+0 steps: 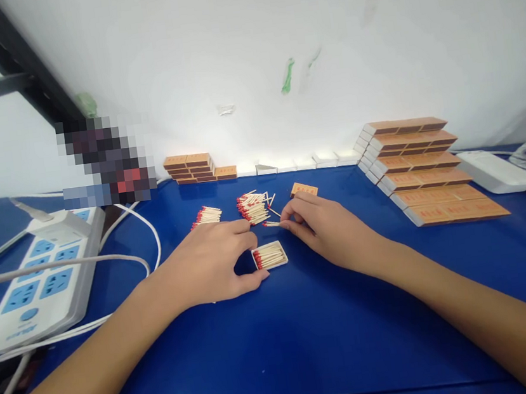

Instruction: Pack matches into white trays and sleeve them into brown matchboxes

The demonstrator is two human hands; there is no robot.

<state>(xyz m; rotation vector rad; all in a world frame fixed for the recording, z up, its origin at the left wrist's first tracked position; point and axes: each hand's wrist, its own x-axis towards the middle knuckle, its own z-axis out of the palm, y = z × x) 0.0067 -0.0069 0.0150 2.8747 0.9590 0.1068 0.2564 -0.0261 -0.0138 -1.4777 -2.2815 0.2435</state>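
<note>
A small white matchbox tray (286, 260) filled with red-headed matches (270, 255) lies on the blue table. My left hand (218, 260) holds the tray at its left end, the thumb at the near corner and a finger at the far one. Just beyond the tray, my right hand (316, 222) pinches a few matches (272, 224) by their plain ends, heads pointing left. A loose heap of matches (253, 208) rests behind that, with a smaller pile of matches (208, 215) to its left, partly behind my left hand. An orange matchbox sleeve (304, 189) sits behind my right hand.
Stacked matchboxes (433, 177) rise in steps at the right, beside a white device (498, 170). Against the wall stand a smaller matchbox stack (188, 168) and a row of white trays (285, 165). A power strip (43, 281) with white cables occupies the left.
</note>
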